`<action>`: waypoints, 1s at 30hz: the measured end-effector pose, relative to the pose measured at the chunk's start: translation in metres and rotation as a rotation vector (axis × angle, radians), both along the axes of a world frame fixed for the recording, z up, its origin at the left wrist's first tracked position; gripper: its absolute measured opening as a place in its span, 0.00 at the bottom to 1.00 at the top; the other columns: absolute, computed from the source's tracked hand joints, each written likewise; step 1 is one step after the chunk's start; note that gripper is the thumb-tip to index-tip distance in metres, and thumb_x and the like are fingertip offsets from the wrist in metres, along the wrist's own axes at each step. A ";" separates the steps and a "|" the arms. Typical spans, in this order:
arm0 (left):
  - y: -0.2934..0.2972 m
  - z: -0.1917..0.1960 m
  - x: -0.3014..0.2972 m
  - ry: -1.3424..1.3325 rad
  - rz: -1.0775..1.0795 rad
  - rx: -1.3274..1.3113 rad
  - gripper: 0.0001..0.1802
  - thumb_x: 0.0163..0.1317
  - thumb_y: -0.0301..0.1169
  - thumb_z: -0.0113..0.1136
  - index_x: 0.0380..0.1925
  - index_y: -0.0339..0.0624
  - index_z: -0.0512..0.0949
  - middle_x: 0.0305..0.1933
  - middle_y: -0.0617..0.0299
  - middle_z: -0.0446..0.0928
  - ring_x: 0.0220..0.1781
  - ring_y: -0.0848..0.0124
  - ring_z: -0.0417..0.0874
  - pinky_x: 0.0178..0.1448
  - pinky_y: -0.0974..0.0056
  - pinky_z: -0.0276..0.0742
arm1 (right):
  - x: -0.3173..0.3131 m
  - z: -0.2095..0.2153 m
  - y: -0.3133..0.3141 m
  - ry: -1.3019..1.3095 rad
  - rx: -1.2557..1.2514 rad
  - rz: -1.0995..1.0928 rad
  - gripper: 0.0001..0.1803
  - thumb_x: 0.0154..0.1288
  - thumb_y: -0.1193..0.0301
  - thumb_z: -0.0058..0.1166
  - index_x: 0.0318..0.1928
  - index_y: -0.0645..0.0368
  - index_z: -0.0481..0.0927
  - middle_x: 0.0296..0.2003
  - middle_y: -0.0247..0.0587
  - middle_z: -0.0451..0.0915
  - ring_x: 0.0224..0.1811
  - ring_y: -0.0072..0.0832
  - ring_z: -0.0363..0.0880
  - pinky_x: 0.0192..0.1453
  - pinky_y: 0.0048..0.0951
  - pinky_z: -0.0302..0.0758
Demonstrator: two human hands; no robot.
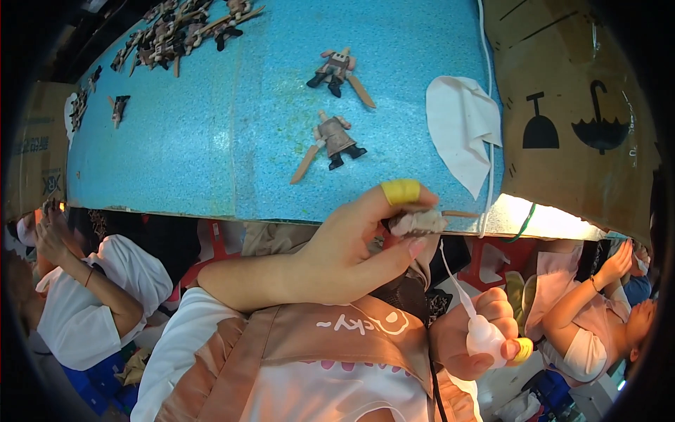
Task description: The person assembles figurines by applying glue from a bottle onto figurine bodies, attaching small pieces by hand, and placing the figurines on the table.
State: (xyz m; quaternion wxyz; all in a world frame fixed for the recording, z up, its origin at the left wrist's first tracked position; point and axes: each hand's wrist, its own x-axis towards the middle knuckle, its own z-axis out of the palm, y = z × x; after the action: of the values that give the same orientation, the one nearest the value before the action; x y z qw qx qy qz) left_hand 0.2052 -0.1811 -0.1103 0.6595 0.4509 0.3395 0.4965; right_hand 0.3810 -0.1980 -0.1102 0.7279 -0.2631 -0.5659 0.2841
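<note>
My left hand [344, 243], with yellow tape round one finger, pinches a small figurine [420, 223] over the table's near edge. A thin wooden-coloured piece sticks out from the figurine to the right. My right hand [498, 308], also taped yellow on a digit, is wrapped round a small white squeeze bottle [484, 337]. The bottle's long thin nozzle points up toward the figurine, its tip just below it. Beyond my left hand, two similar figurines lie on the blue table [281, 190]: a nearer one [336, 137] and a farther one [339, 68], each with a brown blade-like piece.
Several more figurines [176, 35] are heaped at the far left. A white cloth [457, 126] lies on the right, beside a white cable [487, 63]. Cardboard [562, 63] flanks the table. Co-workers sit at left [98, 295] and right [573, 309], hands raised.
</note>
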 end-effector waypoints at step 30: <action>0.004 0.004 -0.007 0.183 -0.061 0.031 0.18 0.58 0.19 0.50 0.49 0.32 0.65 0.45 0.57 0.70 0.47 0.74 0.71 0.53 0.70 0.64 | -0.005 0.003 -0.001 -0.255 0.045 -0.052 0.09 0.60 0.62 0.49 0.36 0.48 0.66 0.15 0.29 0.69 0.11 0.20 0.59 0.15 0.22 0.50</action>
State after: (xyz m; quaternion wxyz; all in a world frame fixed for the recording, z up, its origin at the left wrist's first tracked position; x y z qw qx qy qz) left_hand 0.1977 -0.1770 -0.1062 0.6336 0.5147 0.3765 0.4381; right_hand 0.3762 -0.1992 -0.1070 0.6628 -0.2952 -0.6532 0.2167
